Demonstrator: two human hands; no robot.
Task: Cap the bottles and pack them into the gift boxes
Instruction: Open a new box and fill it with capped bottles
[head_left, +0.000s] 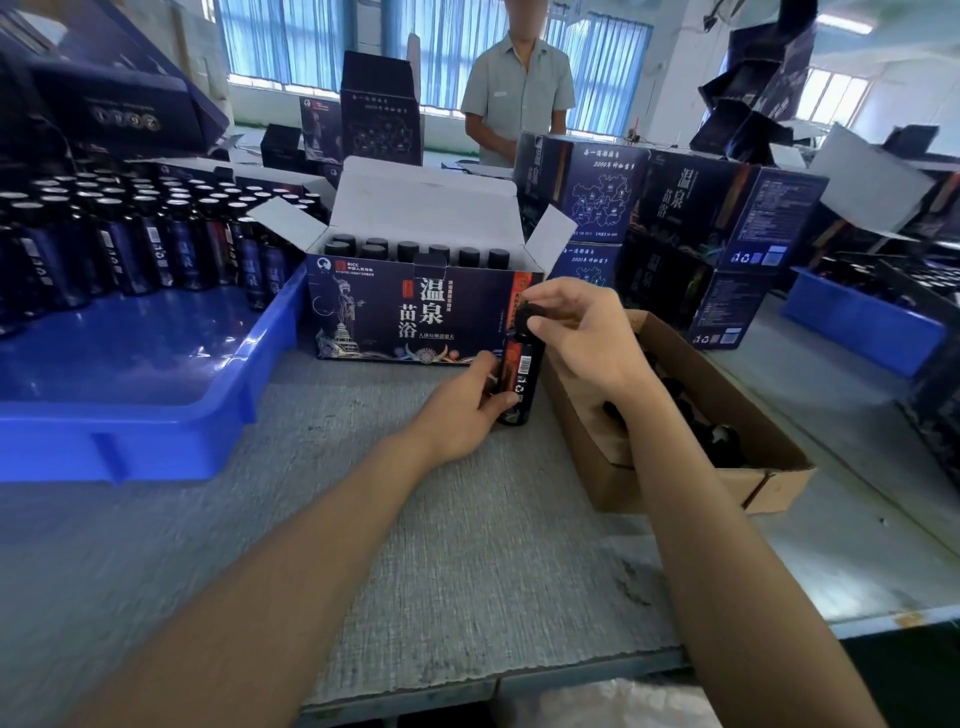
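Observation:
A dark labelled bottle (521, 375) stands upright on the grey table just in front of the open gift box (415, 312). My left hand (467, 402) grips the bottle's lower body. My right hand (576, 332) pinches a black cap (531, 318) on the bottle's neck. Inside the gift box stand several capped bottles (415, 250). Several uncapped bottles (130, 239) with silver mouths fill the back of a blue tray (156, 431) at the left. A brown cardboard box (691, 483) at the right holds loose black caps (722, 436).
Closed gift boxes (675, 218) are stacked behind and to the right. Another blue tray (862, 327) sits at the far right. A person in a grey shirt (519, 88) stands across the table. The table's front edge (493, 680) runs close below my arms.

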